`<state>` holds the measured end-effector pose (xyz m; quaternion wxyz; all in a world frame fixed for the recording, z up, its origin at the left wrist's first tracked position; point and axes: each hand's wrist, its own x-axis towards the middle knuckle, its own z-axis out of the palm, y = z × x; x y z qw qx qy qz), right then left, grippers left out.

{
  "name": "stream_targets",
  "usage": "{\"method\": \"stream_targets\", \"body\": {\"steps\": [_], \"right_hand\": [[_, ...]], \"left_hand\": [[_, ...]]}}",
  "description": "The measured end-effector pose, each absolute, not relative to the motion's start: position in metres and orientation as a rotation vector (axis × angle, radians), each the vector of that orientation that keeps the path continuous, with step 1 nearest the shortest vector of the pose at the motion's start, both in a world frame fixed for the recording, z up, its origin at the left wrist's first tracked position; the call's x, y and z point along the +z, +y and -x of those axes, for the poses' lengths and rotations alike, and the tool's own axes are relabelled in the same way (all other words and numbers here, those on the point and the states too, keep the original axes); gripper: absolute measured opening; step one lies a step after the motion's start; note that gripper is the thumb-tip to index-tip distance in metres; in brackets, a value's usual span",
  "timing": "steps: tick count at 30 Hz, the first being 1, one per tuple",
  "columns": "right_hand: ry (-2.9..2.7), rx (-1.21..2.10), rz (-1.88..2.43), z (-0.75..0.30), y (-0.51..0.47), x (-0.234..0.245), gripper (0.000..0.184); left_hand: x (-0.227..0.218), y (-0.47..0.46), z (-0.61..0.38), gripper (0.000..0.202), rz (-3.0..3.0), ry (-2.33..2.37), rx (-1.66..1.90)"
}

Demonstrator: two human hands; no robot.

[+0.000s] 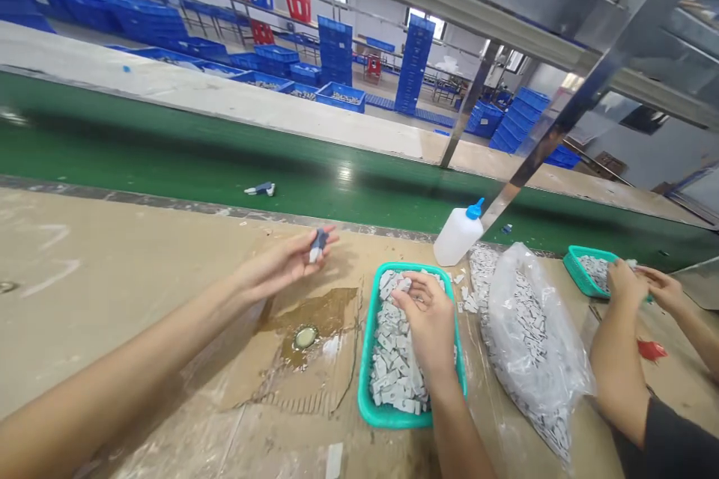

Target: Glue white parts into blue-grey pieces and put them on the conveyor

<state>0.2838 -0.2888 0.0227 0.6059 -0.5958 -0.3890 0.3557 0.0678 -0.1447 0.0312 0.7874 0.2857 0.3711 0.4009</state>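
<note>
Right grip point(430, 318) pinches a piece point(404, 285) inside the basket rim point(365, 359)

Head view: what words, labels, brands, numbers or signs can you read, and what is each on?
No readable text anywhere.
White bottle: no lettering shows on the visible side.
Plastic bag: no print I can make out.
Blue crates: too distant and blurred to tell.
Dark-and-white piece in the left hand: too small to tell.

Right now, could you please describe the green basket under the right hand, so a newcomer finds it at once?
On the brown table, look just right of the wet patch. The green basket there holds small grey pieces, with the right hand over them. Unlike the other basket, it stands left of the clear plastic bag.
</note>
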Motion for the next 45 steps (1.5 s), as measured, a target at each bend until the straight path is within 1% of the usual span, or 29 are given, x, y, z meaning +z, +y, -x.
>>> {"method": "stream_targets", "body": {"steps": [2,4,7,9,10,14,16,19,22,26,28,32,36,38,41,45], "right_hand": [[-0.861,0.944,1.324,-0.285,-0.289,0.026,0.034],[-0.87,0.991,1.278,-0.286,-0.29,0.029,0.038],[-0.955,1.013,1.228,-0.286,-0.293,0.037,0.027],[-1.033,1.116,1.179,-0.282,-0.297,0.044,0.021],[-1.068,1.189,1.156,-0.278,-0.3,0.048,0.021],[-1.167,1.459,1.181,-0.256,-0.307,0.057,0.033],[-1.242,1.559,1.246,-0.243,-0.307,0.058,0.031],[-1.366,1.652,1.327,-0.228,-0.303,0.055,0.027],[-1.425,1.603,1.396,-0.221,-0.297,0.048,0.017],[-1.59,1.349,1.463,-0.224,-0.291,0.04,0.026],[-1.662,1.293,1.475,-0.227,-0.291,0.037,0.027],[-1.492,1.383,1.496,-0.226,-0.293,0.036,0.025],[-1.328,1.482,1.47,-0.222,-0.293,0.039,0.021],[-1.284,1.511,1.438,-0.22,-0.293,0.041,0.022],[-1.226,1.495,1.396,-0.218,-0.293,0.041,0.023],[-1.249,1.444,1.385,-0.218,-0.294,0.038,0.017]], "left_hand": [[0.024,-0.174,-0.048,0.021,-0.658,0.783,0.788],[0.019,-0.197,-0.034,0.02,-0.693,0.771,0.755],[0.014,-0.215,-0.024,0.025,-0.696,0.784,0.771],[0.01,-0.22,-0.022,0.027,-0.662,0.789,0.808],[0.008,-0.222,-0.021,0.028,-0.649,0.781,0.819],[-0.002,-0.223,-0.019,0.038,-0.655,0.703,0.819],[-0.006,-0.222,-0.018,0.041,-0.658,0.692,0.833],[-0.01,-0.219,-0.014,0.04,-0.665,0.691,0.889],[-0.012,-0.215,-0.012,0.039,-0.661,0.679,0.918],[-0.014,-0.213,-0.011,0.038,-0.649,0.686,0.911],[-0.014,-0.213,-0.011,0.037,-0.652,0.688,0.908],[-0.01,-0.219,-0.013,0.034,-0.644,0.659,0.883],[-0.005,-0.232,-0.015,0.033,-0.631,0.576,0.759],[-0.005,-0.238,-0.017,0.031,-0.626,0.546,0.714],[-0.007,-0.242,-0.019,0.03,-0.642,0.54,0.686],[-0.006,-0.242,-0.02,0.03,-0.666,0.557,0.691]]}}
